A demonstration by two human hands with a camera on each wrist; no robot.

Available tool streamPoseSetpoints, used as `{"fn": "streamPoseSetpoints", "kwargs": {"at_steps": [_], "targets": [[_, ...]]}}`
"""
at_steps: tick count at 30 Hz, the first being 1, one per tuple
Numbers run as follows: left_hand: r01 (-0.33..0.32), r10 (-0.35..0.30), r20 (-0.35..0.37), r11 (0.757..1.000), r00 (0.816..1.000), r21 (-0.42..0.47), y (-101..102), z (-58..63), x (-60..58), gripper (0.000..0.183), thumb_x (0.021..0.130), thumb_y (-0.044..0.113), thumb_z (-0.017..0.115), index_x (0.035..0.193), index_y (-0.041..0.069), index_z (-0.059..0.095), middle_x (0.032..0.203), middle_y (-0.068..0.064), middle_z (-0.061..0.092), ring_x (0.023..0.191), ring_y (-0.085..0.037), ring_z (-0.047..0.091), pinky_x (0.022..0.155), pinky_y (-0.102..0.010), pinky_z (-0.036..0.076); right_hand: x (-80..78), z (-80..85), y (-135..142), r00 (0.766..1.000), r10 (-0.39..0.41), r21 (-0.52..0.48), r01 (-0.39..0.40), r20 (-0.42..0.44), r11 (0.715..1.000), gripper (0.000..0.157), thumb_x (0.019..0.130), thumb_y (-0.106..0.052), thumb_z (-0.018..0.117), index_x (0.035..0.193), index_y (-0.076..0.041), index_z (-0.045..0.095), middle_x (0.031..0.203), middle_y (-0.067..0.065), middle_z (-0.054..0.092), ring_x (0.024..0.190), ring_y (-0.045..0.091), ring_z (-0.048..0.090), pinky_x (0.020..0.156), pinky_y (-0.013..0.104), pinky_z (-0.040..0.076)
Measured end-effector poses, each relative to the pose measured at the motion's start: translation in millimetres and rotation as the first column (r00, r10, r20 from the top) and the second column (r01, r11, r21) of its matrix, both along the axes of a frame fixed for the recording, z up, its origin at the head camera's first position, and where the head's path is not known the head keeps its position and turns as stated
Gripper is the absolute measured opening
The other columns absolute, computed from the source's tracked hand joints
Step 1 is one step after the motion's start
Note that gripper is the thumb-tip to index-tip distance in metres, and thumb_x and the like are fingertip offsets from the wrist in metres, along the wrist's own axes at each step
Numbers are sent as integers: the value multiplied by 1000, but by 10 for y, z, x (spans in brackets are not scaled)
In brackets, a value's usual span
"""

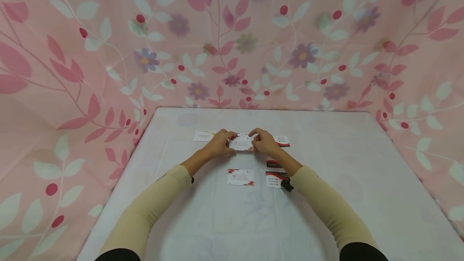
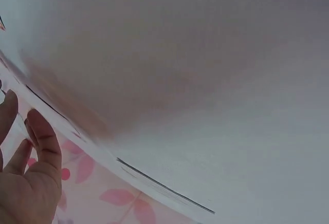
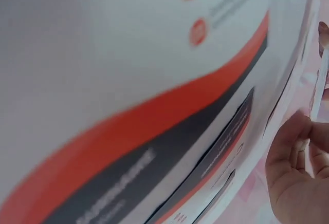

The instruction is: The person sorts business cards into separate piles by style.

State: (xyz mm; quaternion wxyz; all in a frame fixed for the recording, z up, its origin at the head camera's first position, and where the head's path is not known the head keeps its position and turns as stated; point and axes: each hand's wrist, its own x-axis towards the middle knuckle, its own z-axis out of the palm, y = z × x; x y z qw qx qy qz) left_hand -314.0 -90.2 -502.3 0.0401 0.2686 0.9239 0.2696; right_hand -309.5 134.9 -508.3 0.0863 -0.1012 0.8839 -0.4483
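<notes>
Above the far middle of the table, a white business card (image 1: 241, 144) with red flower corners is held between two hands. My left hand (image 1: 220, 143) grips its left side, with thumb and fingers around the edge. My right hand (image 1: 264, 142) pinches the card's right side. In the left wrist view the left hand (image 2: 33, 178) shows at the lower left, its curled fingers at the card. The right wrist view has the right hand (image 3: 298, 178) at the right edge, holding the thin white card (image 3: 320, 88) seen nearly edge-on.
A matching flowered card (image 1: 241, 177) lies nearer on the white table (image 1: 217, 220). Red-and-black cards (image 1: 282, 141) lie in a column at the right, partly under the right forearm. A white card with green (image 1: 204, 135) lies behind the left hand. A floral cloth (image 1: 232, 43) stands behind.
</notes>
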Motion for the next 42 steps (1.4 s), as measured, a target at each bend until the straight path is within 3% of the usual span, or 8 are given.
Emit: {"fn": "streamPoseSetpoints", "kwargs": {"at_steps": [5,8,13,20,23,32,42], "targets": [[-21,21,6,1000,1000,5,11,-36,-87,61,76,18,86,131,7,61,104,-13,58,81,-17,53,70,-25,44,-44,-27,2,997,48,77,-44,-59,996,48,84,-15,78,127,-8,57,90,7,58,72,15,52,65,27,43],[-32,32,25,999,999,12,23,-26,-124,61,76,16,86,131,7,61,105,-15,58,81,-18,53,70,-25,44,-73,-51,-18,995,69,123,-60,-68,991,58,81,-14,82,131,-7,54,91,9,58,74,16,51,66,27,43],[-43,43,26,999,999,3,41,-15,-189,60,77,14,85,131,6,61,108,-17,57,80,-20,55,73,-29,48,-131,-64,-70,998,37,182,-27,-51,983,57,83,-15,80,133,-9,53,93,7,57,79,18,51,70,29,42],[-142,139,-33,978,990,-151,94,-33,-235,59,82,23,81,136,15,58,123,-12,56,101,-23,57,90,-42,50,-183,-34,-128,997,21,186,-7,-75,982,57,84,-12,77,135,-7,53,95,10,57,87,21,52,78,33,43],[-156,153,-29,973,988,-169,106,-44,-244,59,82,24,81,136,16,58,124,-11,56,104,-23,58,92,-43,50,-195,-42,-137,998,11,187,1,-60,982,57,84,-12,77,135,-8,53,95,9,57,87,21,52,77,32,43],[-101,113,68,983,991,-155,103,-112,-323,55,82,25,81,132,13,59,113,-13,56,92,-22,51,84,-39,46,-249,-71,-112,1000,17,238,-19,11,971,56,85,-17,78,135,-8,55,103,12,57,94,24,50,80,35,45],[-71,101,151,978,983,-195,113,-54,-453,52,83,25,80,128,8,61,120,-18,52,106,-26,49,98,-40,44,-313,44,-148,995,57,313,-79,78,946,55,86,-16,74,135,-4,54,116,17,59,104,27,52,95,43,46]]}}
